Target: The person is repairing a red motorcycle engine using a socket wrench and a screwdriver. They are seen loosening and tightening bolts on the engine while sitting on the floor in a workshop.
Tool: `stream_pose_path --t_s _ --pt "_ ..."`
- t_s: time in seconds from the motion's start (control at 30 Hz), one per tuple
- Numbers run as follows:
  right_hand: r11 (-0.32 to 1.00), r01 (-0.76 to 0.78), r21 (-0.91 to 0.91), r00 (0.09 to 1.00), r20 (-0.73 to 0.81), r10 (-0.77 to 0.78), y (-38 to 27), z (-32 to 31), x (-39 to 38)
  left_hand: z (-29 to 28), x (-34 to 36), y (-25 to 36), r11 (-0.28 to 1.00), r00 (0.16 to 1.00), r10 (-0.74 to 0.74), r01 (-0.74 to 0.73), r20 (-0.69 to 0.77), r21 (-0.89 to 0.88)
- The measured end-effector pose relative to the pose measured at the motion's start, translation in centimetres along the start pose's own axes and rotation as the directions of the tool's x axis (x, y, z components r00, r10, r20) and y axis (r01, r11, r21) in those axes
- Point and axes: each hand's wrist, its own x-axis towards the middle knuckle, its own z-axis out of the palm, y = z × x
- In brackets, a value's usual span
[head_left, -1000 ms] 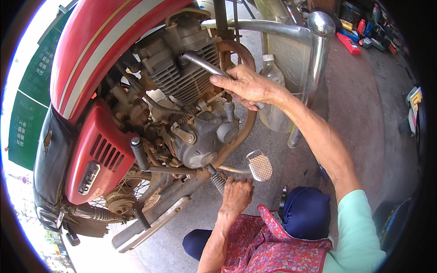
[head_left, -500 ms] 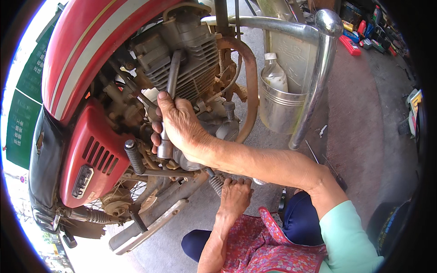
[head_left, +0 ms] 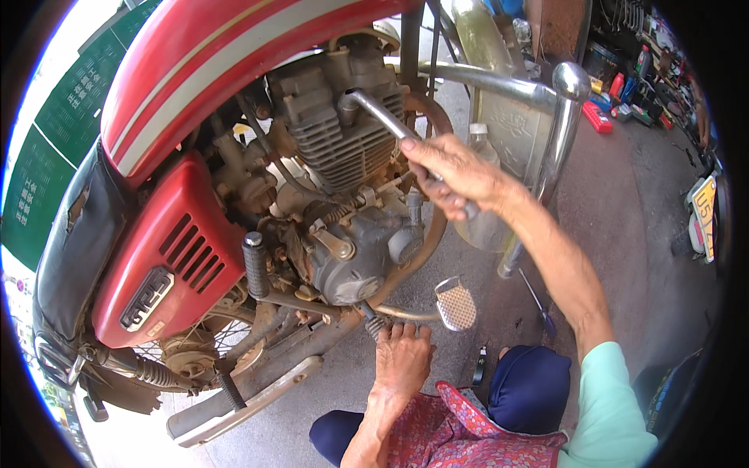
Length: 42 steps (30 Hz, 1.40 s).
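Observation:
In my right hand (head_left: 460, 175) is an L-shaped socket wrench (head_left: 378, 113), gripped around its handle. Its bent end sits in a recess on the side of the finned motorcycle engine (head_left: 331, 152), and the handle slopes down to the right. What the socket end fits on is hidden. Lower down, my left hand (head_left: 403, 357) has its fingers curled over a ribbed rubber footpeg (head_left: 375, 322). The dusty crankcase (head_left: 351, 261) lies between the two hands.
A red fuel tank (head_left: 234, 58) and red side cover (head_left: 168, 257) are at the left. A chrome guard bar (head_left: 555, 140) stands behind my right hand, near a plastic bottle (head_left: 480, 142). A metal pedal (head_left: 456, 304) juts out nearby. Tools lie at the far right.
My right hand has swung the wrench handle from pointing downward to the right, moving away from the crankcase. My left hand stays on the footpeg. The view has shifted slightly.

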Motion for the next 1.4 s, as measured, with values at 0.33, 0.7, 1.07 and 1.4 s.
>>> stream_pose_path --t_s 0.33,0.7,1.07,1.4 --pt "0.625 0.047 0.779 0.999 -0.028 -0.039 -1.5 13.3 3.1 0.6 0.8 -0.7 0.999 0.999 -0.034 0.034 0.008 0.000" --pt "0.990 0.000 -0.140 0.998 -0.068 -0.009 -2.6 1.6 -0.3 -4.5 -0.3 -3.2 0.954 0.895 -0.285 0.230 -0.345 -0.190" --pt "0.949 0.091 0.301 0.996 -0.014 -0.091 1.3 1.9 -0.6 -13.0 4.2 -4.4 0.936 0.171 -0.159 0.340 -0.972 -0.094" --pt "0.601 -0.188 0.777 0.968 0.044 0.247 -1.8 9.5 0.8 -14.2 3.4 -5.4 0.923 0.357 -0.354 0.280 -0.864 -0.263"
